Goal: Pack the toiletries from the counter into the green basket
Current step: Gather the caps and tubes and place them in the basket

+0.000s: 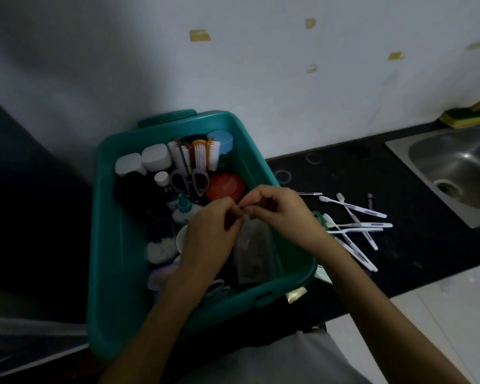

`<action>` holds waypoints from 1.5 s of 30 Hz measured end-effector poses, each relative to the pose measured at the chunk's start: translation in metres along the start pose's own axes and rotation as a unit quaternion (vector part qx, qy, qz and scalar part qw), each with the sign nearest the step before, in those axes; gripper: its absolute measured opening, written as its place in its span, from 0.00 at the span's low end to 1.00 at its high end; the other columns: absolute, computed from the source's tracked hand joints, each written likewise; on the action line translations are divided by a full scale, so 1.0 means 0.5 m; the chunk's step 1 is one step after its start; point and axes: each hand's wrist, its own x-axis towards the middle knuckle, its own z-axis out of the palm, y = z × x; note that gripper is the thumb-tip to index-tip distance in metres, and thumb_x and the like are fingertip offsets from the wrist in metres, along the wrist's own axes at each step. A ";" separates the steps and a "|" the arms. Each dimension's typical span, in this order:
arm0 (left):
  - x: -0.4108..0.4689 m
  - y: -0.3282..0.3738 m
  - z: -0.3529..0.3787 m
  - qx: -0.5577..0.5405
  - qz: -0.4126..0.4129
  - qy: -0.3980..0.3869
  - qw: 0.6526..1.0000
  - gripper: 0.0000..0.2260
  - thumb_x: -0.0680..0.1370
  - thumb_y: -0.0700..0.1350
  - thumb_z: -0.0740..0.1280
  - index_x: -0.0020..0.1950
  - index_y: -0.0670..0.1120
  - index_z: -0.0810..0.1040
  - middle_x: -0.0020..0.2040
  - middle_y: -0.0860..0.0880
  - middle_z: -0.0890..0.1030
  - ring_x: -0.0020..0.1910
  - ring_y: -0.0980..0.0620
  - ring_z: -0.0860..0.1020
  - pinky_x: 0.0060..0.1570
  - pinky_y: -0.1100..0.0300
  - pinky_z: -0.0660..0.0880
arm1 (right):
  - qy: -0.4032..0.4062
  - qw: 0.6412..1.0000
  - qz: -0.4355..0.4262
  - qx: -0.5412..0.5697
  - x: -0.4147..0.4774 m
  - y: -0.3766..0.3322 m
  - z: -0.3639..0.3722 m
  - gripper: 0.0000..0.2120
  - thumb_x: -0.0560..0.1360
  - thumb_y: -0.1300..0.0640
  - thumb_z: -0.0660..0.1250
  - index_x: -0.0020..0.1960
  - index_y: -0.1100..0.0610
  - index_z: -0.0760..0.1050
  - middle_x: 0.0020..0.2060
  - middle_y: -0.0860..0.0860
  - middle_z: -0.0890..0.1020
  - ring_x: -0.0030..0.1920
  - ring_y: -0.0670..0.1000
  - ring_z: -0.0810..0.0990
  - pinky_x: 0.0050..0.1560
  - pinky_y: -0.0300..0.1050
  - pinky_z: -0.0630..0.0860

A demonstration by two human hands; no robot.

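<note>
Two hands pinch one clear pouch over the basket

We see the left hand (209,228) and the right hand (277,210) meeting above the green basket (106,217). Their curled fingers (233,206) pinch the top edge of a clear pouch (254,253). The pouch is soft, thin, see-through plastic, roughly rectangular, with something dark inside that we cannot make out in the dim light. It hangs down from the fingertips into the right half of the basket, its lower end near the front wall.

The basket is smooth teal plastic, rectangular with rounded corners and a handle at its far end, and it sits on the dark desk (416,223) against the pale wall. Inside, at the back, stand white rounded caps (155,156), bristle brushes (203,153) with white bristles and orange backs, and a pale blue round lid (221,138). Purple-handled scissors (189,180) lie beside a flat red lid (224,185), which is just beyond the fingertips. A small white bottle (185,210) with a teal cap sits just left of the left hand.

Several white toothbrushes (358,225) lie crossed in a loose heap on the desk, right of the basket and near the right wrist. Farther right is a steel sink (460,167), with a yellow-green sponge (466,116) behind it.
</note>
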 end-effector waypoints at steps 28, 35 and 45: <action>-0.035 0.272 0.331 -0.009 0.036 -0.055 0.998 0.03 0.72 0.42 0.74 0.45 0.46 0.84 0.42 0.50 0.83 0.42 0.55 0.78 0.45 0.65 0.74 | 0.091 0.961 0.257 -0.047 -0.258 0.359 -0.367 0.06 0.75 0.59 0.69 0.45 0.49 0.80 0.41 0.45 0.84 0.43 0.42 0.82 0.51 0.45 0.79; -0.069 0.267 0.496 -0.086 -0.188 -0.161 0.965 0.08 0.78 0.41 0.66 0.54 0.48 0.82 0.51 0.51 0.83 0.46 0.58 0.79 0.48 0.68 0.74 | 0.018 0.957 0.201 -0.209 -0.226 0.469 -0.410 0.06 0.75 0.56 0.68 0.52 0.53 0.80 0.47 0.48 0.82 0.47 0.47 0.80 0.45 0.41 0.76; -0.087 0.296 0.620 -0.098 -0.268 -0.129 0.950 0.08 0.79 0.44 0.65 0.55 0.51 0.81 0.51 0.54 0.82 0.45 0.63 0.75 0.41 0.80 0.67 | -0.090 0.905 0.148 -0.388 -0.197 0.586 -0.402 0.20 0.77 0.51 0.64 0.68 0.53 0.69 0.65 0.53 0.71 0.65 0.54 0.69 0.60 0.46 0.70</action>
